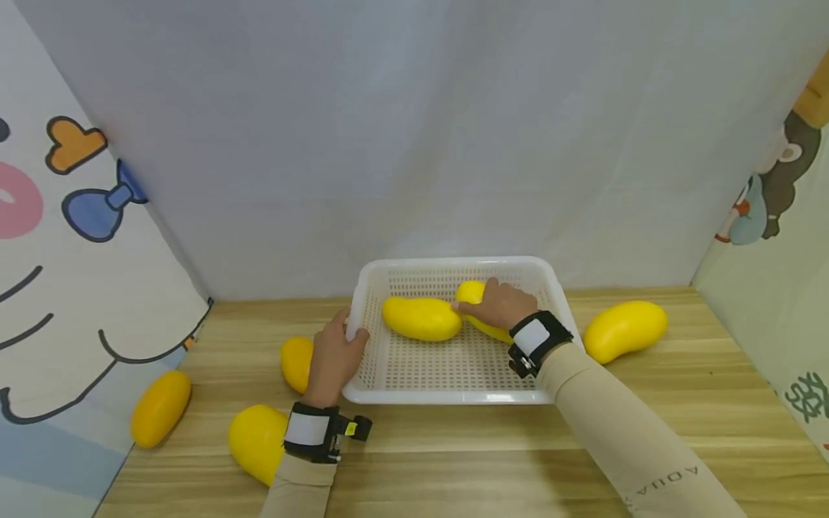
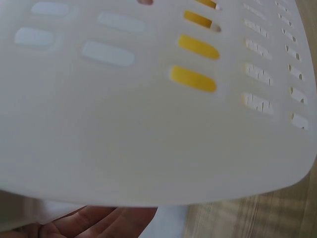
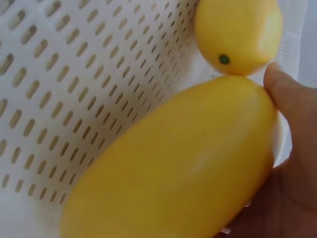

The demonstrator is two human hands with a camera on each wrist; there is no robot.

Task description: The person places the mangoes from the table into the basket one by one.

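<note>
A white plastic basket [image 1: 447, 397] with slotted walls stands on the table, a yellow mango [image 1: 422, 319] lying in its left half. My left hand [image 1: 337, 356] grips the left rim, thumb on the inner side; in the left wrist view the basket's wall [image 2: 124, 139] hides most of that hand [image 2: 104, 223]. Inside the basket, my right hand [image 1: 504, 306] holds a second mango [image 1: 470, 291], partly covered by the hand. The right wrist view shows this mango [image 3: 173, 168] large beside the thumb, its end close to the other mango [image 3: 237, 34], which has a green stem spot.
One mango [image 1: 625, 329] lies right of the basket. To the left are three more: one [image 1: 296, 363] behind my left hand, one [image 1: 255, 440] by the left wrist and one [image 1: 161, 409] near the printed side cloth. A grey cloth [image 1: 414, 144] hangs behind the wooden table [image 1: 440, 467].
</note>
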